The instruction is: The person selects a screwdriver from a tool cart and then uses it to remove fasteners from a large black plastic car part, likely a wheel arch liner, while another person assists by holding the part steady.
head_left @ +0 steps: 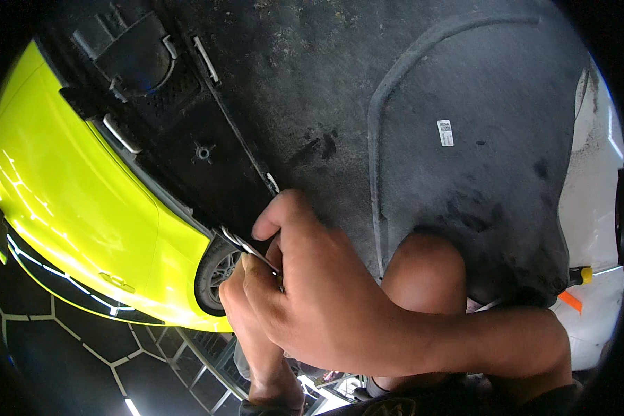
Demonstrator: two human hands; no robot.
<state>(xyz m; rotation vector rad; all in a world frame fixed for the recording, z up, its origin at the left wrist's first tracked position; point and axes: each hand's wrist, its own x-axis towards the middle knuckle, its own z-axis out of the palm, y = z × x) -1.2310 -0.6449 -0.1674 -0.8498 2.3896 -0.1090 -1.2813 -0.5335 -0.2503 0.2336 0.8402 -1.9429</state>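
Observation:
A large dark panel (326, 90) with a felt-like grey surface and a black plastic border (187, 166) fills the middle of the view. At the border's lower corner, my right hand (326, 277) is closed, its thumb bent over the panel's edge. Just below and to the left, my left hand (246, 298) is closed against the right one, its fingertips partly covered. Between the hands runs a thin silvery clip (234, 239) along the edge; exactly which fingers pinch it is hidden. Other pale clips (123, 134) sit along the border.
A bright yellow-green car (83, 208) with a wheel (218, 274) stands to the left. My bare knee (426, 270) rests against the panel's lower part. At right, a yellow-and-black-handled screwdriver (581, 275) lies beside an orange piece (570, 301). A white label (445, 133) is on the panel.

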